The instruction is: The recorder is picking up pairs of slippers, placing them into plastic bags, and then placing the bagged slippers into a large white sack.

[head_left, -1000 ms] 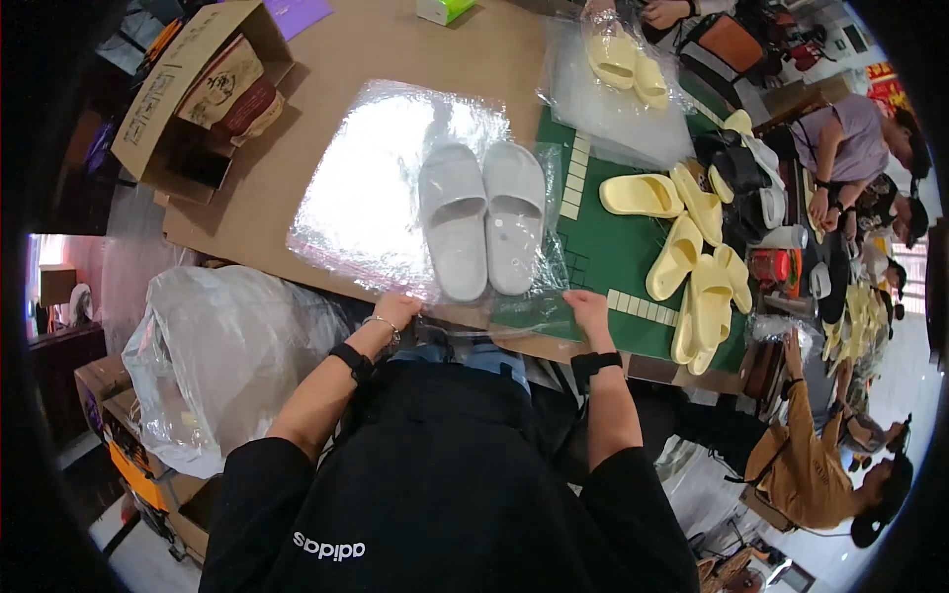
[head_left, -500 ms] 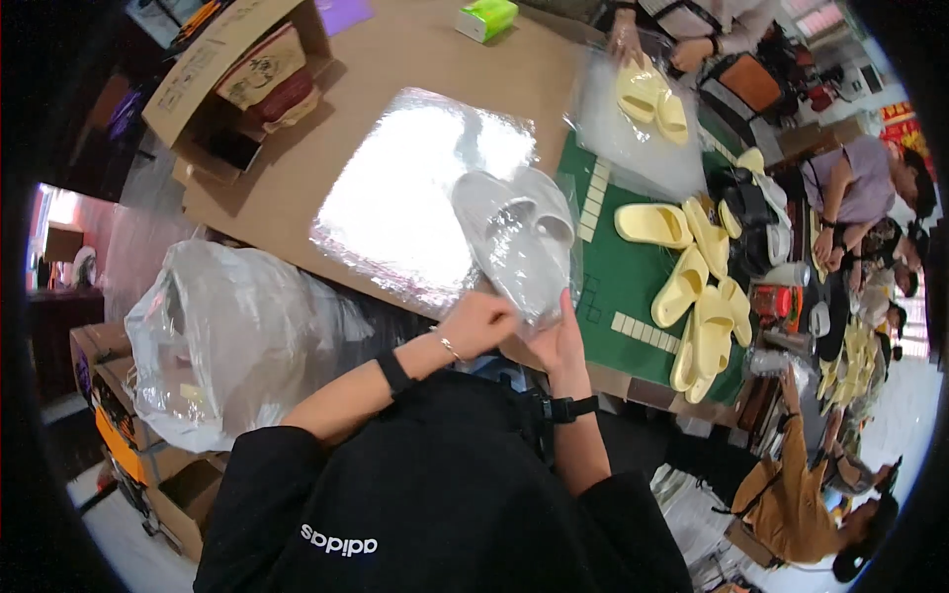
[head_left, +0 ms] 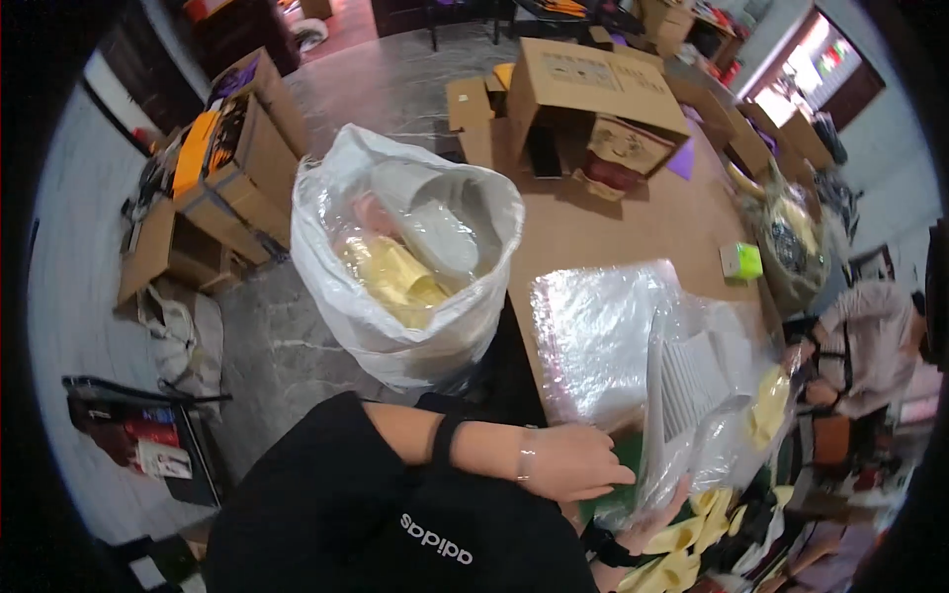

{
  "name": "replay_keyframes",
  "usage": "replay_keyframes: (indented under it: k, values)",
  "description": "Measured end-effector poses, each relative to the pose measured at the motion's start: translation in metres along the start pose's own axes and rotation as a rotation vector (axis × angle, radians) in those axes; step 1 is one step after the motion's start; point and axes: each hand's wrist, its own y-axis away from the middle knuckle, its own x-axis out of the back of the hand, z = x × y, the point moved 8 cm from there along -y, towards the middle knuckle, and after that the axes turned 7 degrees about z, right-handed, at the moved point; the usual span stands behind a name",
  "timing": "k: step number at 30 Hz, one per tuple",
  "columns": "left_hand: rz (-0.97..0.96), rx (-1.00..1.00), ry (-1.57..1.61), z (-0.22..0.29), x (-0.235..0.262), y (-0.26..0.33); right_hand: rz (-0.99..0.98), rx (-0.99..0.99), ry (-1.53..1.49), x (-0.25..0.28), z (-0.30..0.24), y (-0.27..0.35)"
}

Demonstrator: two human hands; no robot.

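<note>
A pair of grey-white slippers (head_left: pixel 686 397) in a clear plastic bag stands tilted at the table's near right side, ribbed sole toward me. My right hand (head_left: pixel 660 516) grips the bag's lower end, its fingers partly hidden by the plastic. My left hand (head_left: pixel 576 463) is just left of the bag, fingers loosely apart, with nothing visible in them. A stack of clear plastic bags (head_left: pixel 591 341) lies flat beyond it. Left of the table a white sack (head_left: pixel 395 346) stands wide at the top, with bagged grey, yellow and pink slippers (head_left: pixel 435 232) inside.
On the cardboard-covered table (head_left: pixel 682 232) are a cardboard box (head_left: pixel 593 84) and a green tissue pack (head_left: pixel 741 262). Yellow slippers (head_left: pixel 682 563) lie at lower right. A co-worker (head_left: pixel 860 326) handles yellow slippers in plastic at the right. Cartons (head_left: pixel 242 188) stand on the floor.
The view has swung left, bringing the sack's top and the floor into sight. The bagged slippers have been lifted and tilted up off the bag stack, and my left hand has come apart from them.
</note>
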Motion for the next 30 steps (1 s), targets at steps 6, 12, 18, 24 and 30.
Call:
replay_keyframes:
  k: [6,12,18,24,30]
  values:
    - [0.781,0.261,-0.45,0.012,0.187,0.119,-0.327,0.086,0.06,-0.125,-0.066,-0.018]
    - [0.457,0.703,-0.669,-0.045,0.174,0.195,-0.677,0.392,0.1,-0.345,-0.094,0.037]
    - [0.371,0.83,-0.458,-0.043,0.161,0.199,-0.925,-0.324,0.019,-0.428,0.07,0.108]
    - [0.392,0.728,-0.387,-0.034,0.153,0.207,-1.051,-0.72,0.12,-0.385,0.179,0.137]
    - [0.441,0.673,0.039,-0.015,0.235,0.214,-0.613,-0.395,0.311,-0.355,0.152,0.097]
